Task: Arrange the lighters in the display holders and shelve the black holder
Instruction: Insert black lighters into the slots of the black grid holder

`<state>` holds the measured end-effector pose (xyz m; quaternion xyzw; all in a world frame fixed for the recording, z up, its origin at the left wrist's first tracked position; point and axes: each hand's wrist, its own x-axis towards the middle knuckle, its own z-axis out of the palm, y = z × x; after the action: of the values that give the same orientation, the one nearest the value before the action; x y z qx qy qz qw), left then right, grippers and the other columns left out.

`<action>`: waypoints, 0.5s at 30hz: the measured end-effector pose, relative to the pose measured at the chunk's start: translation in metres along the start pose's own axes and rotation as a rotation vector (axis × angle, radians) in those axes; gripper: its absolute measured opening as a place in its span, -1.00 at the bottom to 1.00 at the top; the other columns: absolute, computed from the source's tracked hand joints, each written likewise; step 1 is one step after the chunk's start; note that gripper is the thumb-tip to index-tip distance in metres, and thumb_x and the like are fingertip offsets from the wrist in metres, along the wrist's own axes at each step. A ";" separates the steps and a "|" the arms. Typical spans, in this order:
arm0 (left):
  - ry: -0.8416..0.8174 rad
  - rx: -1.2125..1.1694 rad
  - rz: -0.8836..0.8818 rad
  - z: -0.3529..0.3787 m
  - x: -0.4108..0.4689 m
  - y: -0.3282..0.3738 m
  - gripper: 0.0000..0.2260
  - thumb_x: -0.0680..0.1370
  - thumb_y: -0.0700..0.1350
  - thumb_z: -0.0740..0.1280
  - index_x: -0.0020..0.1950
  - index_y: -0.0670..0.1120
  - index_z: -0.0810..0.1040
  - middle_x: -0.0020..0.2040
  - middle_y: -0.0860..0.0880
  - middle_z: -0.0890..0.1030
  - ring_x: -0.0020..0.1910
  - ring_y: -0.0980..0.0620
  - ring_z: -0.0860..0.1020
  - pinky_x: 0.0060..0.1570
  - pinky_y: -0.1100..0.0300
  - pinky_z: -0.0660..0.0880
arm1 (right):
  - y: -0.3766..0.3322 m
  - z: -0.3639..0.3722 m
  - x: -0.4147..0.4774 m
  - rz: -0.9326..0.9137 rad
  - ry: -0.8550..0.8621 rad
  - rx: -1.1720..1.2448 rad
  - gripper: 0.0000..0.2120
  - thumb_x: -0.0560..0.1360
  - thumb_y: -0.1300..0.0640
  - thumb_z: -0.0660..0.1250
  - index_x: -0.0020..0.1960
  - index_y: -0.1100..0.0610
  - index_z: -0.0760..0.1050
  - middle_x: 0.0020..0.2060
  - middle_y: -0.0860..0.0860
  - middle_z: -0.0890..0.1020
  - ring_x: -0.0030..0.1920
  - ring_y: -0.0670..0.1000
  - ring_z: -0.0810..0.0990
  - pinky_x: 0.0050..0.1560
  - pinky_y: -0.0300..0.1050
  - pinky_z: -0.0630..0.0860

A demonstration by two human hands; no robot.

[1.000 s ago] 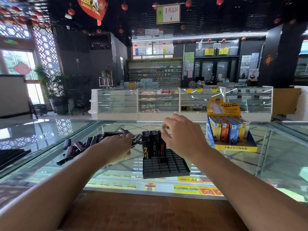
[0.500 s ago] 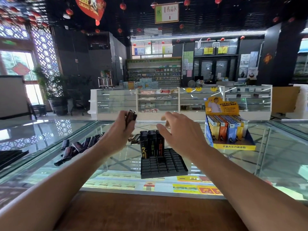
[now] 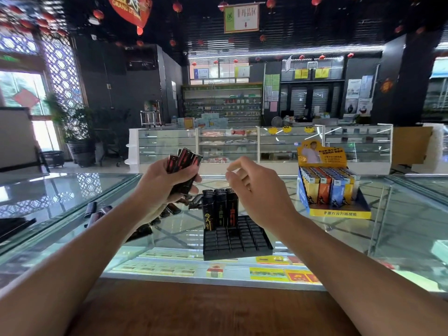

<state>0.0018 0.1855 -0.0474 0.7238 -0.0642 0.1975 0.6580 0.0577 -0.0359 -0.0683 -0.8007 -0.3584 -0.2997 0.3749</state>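
My left hand (image 3: 161,190) grips a bunch of black lighters (image 3: 183,164) with red print, raised above the glass counter. My right hand (image 3: 260,190) hovers beside it with loosely curled fingers and holds nothing. Below them a black grid holder (image 3: 238,241) lies on the glass. Several black lighters (image 3: 219,208) stand in its back rows. Loose black lighters (image 3: 97,213) lie scattered on the glass to the left, partly hidden by my left arm.
A yellow display holder (image 3: 339,213) full of coloured lighters stands on the glass counter (image 3: 327,238) at the right. A wooden ledge (image 3: 206,311) runs along the near edge. A black object (image 3: 14,226) lies at far left.
My left hand has picked up a bunch of lighters from the loose pile and lifted them. My right hand has risen from the holder's lighters to beside the left hand.
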 end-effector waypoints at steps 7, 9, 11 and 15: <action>-0.091 0.187 0.010 0.006 -0.005 -0.004 -0.65 0.39 -0.04 0.56 0.03 -0.17 0.54 -0.27 -0.22 0.69 -0.34 -0.07 0.49 -0.48 0.22 0.28 | -0.002 0.000 0.001 -0.088 0.023 0.076 -0.76 0.72 -0.07 0.23 0.36 -0.10 0.46 -0.03 -0.28 0.60 -0.04 -0.15 0.63 -0.06 0.07 0.62; -0.105 0.230 0.045 0.009 -0.007 -0.003 -0.65 0.37 -0.03 0.57 -0.01 -0.17 0.54 -0.31 -0.19 0.69 -0.36 -0.07 0.44 -0.48 0.19 0.27 | -0.002 0.001 0.002 -0.092 0.005 0.106 -0.77 0.71 -0.07 0.26 0.34 -0.09 0.48 -0.02 -0.27 0.62 -0.03 -0.15 0.62 -0.05 0.00 0.60; -0.111 0.267 0.099 0.011 -0.008 -0.002 -0.68 0.37 -0.03 0.57 -0.04 -0.18 0.56 -0.32 -0.18 0.70 -0.42 -0.04 0.43 -0.51 0.22 0.28 | -0.001 0.001 0.003 -0.091 -0.009 0.136 -0.79 0.68 -0.05 0.31 0.29 -0.07 0.53 -0.03 -0.24 0.65 -0.04 -0.14 0.63 -0.07 -0.09 0.57; -0.117 0.226 0.127 0.011 -0.007 -0.002 -0.67 0.41 -0.04 0.54 -0.01 -0.22 0.55 -0.26 -0.23 0.71 -0.52 0.01 0.38 -0.54 0.25 0.23 | -0.001 -0.002 0.005 -0.043 -0.002 0.281 -0.80 0.64 0.09 0.40 0.25 -0.02 0.61 -0.07 -0.19 0.66 -0.04 -0.12 0.63 -0.09 -0.28 0.51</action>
<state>-0.0019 0.1736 -0.0530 0.7981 -0.1255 0.2022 0.5535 0.0591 -0.0353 -0.0633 -0.7328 -0.4141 -0.2539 0.4765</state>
